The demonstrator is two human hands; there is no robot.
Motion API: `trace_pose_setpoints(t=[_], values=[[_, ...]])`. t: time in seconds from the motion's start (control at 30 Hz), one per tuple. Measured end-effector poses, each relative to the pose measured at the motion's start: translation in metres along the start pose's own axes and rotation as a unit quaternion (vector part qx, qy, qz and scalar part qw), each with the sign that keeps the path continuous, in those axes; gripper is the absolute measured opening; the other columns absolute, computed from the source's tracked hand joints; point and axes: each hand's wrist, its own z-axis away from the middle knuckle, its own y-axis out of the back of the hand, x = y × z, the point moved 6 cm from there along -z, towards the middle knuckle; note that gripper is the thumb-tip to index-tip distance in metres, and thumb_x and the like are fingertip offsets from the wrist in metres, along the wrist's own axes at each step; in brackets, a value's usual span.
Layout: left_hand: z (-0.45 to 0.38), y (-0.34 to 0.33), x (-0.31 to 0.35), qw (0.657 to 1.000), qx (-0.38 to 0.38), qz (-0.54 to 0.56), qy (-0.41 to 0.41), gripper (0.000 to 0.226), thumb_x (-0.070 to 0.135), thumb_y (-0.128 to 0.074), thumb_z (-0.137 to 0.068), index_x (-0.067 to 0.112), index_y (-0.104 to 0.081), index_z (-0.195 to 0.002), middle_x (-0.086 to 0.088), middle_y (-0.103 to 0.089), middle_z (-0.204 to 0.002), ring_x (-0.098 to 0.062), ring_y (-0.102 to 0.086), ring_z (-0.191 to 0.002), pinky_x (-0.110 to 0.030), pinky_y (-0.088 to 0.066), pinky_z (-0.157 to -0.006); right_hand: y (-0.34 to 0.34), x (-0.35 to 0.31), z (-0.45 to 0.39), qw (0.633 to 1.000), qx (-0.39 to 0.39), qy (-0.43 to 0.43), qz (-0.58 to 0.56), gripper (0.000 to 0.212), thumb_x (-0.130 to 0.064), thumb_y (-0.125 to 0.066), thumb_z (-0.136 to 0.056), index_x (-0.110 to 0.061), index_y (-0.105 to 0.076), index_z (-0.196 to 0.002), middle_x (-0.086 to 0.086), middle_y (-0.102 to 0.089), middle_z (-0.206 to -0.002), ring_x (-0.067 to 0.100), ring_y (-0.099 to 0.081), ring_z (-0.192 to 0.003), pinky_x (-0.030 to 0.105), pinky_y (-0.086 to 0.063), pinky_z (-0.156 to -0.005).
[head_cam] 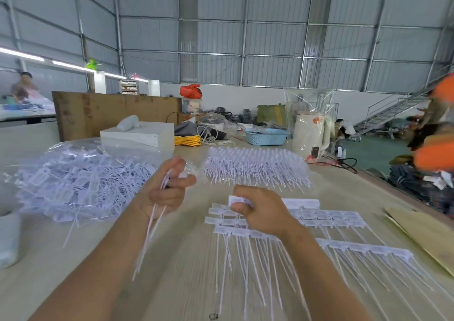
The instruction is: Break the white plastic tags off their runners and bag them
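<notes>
1. Left hand [167, 190] curled around a small bunch of loose white plastic tags with long thin tails [149, 227], tails hanging below the fist toward the pale wooden tabletop [172, 284]; likely kept as a running collection so several go into the bag together.
2. Right hand [260, 210] pinching one white tag head [237, 200] between thumb and fingers, directly over the flat rows of white tags joined to their runners [319, 220]; apparently placed to snap the next one free.
3. Rows spread flat near the table's front edge, tails pointing toward the person, probably to keep heads within easy reach.
4. Clear plastic bag heaped with loose white tags [81, 180] lying just left of the left hand, mouth seemingly toward it, so the drop is short.
5. Taller stack of unbroken white tag strips [255, 166] waiting farther back, beyond both hands.
6. Much work judged remaining, given the unbroken stock.
</notes>
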Motion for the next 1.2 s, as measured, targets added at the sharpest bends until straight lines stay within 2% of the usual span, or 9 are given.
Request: trace_pose_setpoints(t=[0.1, 0.23, 0.3, 0.5, 0.7, 0.8, 0.93, 1.07, 1.2], values=[[0.03, 0.025, 0.041, 0.968, 0.175, -0.158, -0.082, 0.037, 0.047, -0.059, -0.087, 0.013, -0.063, -0.073, -0.001, -0.046, -0.065, -0.003, -0.024, -0.029, -0.016, -0.022, -0.028, 0.011, 0.025, 0.007, 0.997, 0.044, -0.06, -0.014, 0.006, -0.032, -0.053, -0.094, -0.027, -0.052, -0.093, -0.001, -0.053, -0.078, 0.022, -0.049, -0.075, 0.027, -0.029, -0.061], [0.086, 0.077, 0.083, 0.565, 0.589, -0.578, 0.008, 0.037, 0.051, -0.069, -0.079, 0.015, -0.061, -0.071, -0.005, -0.061, -0.072, -0.014, -0.047, -0.045, -0.019, -0.034, -0.044, 0.003, 0.012, 0.0, 0.997, 0.053, -0.043, -0.026, 0.014, -0.033, -0.053, -0.093, -0.019, -0.055, -0.094, 0.003, -0.053, -0.073, 0.024, -0.049, -0.07, 0.032, -0.034, -0.061], [0.088, 0.091, 0.1, 0.417, 0.599, -0.682, 0.034, 0.031, 0.041, -0.066, -0.085, 0.01, -0.066, -0.09, -0.01, -0.065, -0.099, -0.023, -0.059, -0.079, -0.028, -0.044, -0.067, -0.003, 0.007, -0.001, 0.999, 0.036, -0.029, -0.025, 0.015, -0.034, -0.053, -0.093, -0.021, -0.049, -0.087, 0.004, -0.051, -0.07, 0.024, -0.046, -0.067, 0.032, -0.035, -0.06], [0.087, 0.11, 0.113, 0.152, 0.542, -0.804, 0.194, 0.088, 0.068, -0.048, -0.083, 0.026, -0.012, -0.151, -0.015, -0.024, -0.147, -0.034, -0.031, -0.132, -0.046, -0.033, -0.102, -0.006, 0.012, 0.0, 0.998, 0.034, -0.039, -0.024, 0.019, -0.033, -0.054, -0.093, -0.014, -0.052, -0.089, 0.0, -0.044, -0.064, 0.021, -0.043, -0.063, 0.032, -0.031, -0.058], [0.083, 0.098, 0.107, 0.219, 0.525, -0.775, 0.274, 0.103, 0.073, -0.052, -0.077, 0.031, 0.006, -0.151, -0.012, 0.005, -0.158, -0.031, 0.001, -0.146, -0.055, -0.013, -0.113, -0.007, 0.01, 0.0, 0.998, 0.033, -0.032, -0.035, 0.016, -0.036, -0.055, -0.092, -0.019, -0.056, -0.094, -0.003, -0.049, -0.067, 0.021, -0.047, -0.067, 0.031, -0.037, -0.063], [0.072, 0.067, 0.098, 0.21, 0.509, -0.767, 0.33, 0.072, 0.06, -0.054, -0.086, 0.021, -0.033, -0.143, -0.009, -0.021, -0.154, -0.029, -0.015, -0.143, -0.059, -0.012, -0.112, -0.006, 0.005, 0.001, 0.998, 0.035, -0.027, -0.039, 0.019, -0.04, -0.053, -0.092, -0.023, -0.059, -0.1, 0.001, -0.064, -0.085, 0.023, -0.057, -0.079, 0.033, -0.045, -0.077], [0.028, 0.013, 0.075, 0.261, 0.481, -0.807, 0.221, 0.028, 0.037, -0.051, -0.093, 0.019, -0.049, -0.073, -0.005, -0.064, -0.104, -0.02, -0.057, -0.089, -0.035, -0.045, -0.085, -0.003, 0.004, 0.002, 0.997, 0.058, -0.029, -0.041, 0.023, -0.045, -0.052, -0.091, -0.026, -0.058, -0.101, -0.003, -0.064, -0.081, 0.019, -0.058, -0.074, 0.033, -0.046, -0.076], [-0.026, -0.005, 0.022, 0.557, 0.442, -0.701, 0.063, 0.056, 0.06, -0.048, -0.089, 0.006, -0.064, -0.086, -0.002, -0.071, -0.07, -0.007, -0.066, -0.056, -0.026, -0.051, -0.068, -0.005, 0.01, 0.002, 0.993, 0.068, -0.06, -0.073, 0.028, -0.045, -0.062, -0.085, -0.023, -0.048, -0.097, -0.008, -0.053, -0.059, 0.008, -0.049, -0.052, 0.024, -0.04, -0.056], [-0.053, 0.027, -0.045, 0.789, 0.377, -0.482, 0.058, 0.057, 0.059, -0.051, -0.085, 0.008, -0.062, -0.108, -0.012, -0.071, -0.096, -0.021, -0.07, -0.082, -0.029, -0.056, -0.069, -0.008, 0.019, 0.002, 0.991, 0.078, -0.062, -0.09, 0.026, -0.022, -0.063, -0.086, -0.016, -0.041, -0.099, 0.0, -0.06, -0.077, 0.022, -0.059, -0.071, 0.034, -0.045, -0.064]])
